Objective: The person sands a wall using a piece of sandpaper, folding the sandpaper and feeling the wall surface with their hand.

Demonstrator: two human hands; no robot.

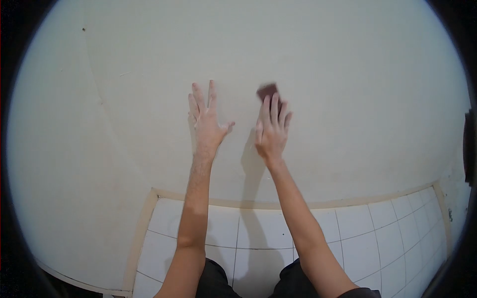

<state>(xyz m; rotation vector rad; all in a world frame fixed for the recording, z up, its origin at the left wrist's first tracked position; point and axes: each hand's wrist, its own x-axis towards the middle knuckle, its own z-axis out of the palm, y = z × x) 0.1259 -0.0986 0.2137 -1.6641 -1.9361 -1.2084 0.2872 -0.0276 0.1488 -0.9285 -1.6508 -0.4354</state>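
A pale cream wall point(338, 89) fills most of the head view. Against it, my left hand point(206, 116) rests with fingers spread and thumb out to the side, holding nothing. My right hand point(273, 126) is to its right, its fingers lying over a dark reddish-brown piece of sandpaper point(268, 90) and pressing it to the wall. The sandpaper's upper end sticks out past the fingertips and is slightly blurred; the rest is hidden under the hand. Whitish dust shows on the fingers of both hands.
White floor tiles point(263, 226) meet the wall along a beige border strip point(228, 203). A wall corner lies to the left, with a small dark spot point(84, 30) high up. A dark object point(468, 149) hangs at the right edge. My knees are below.
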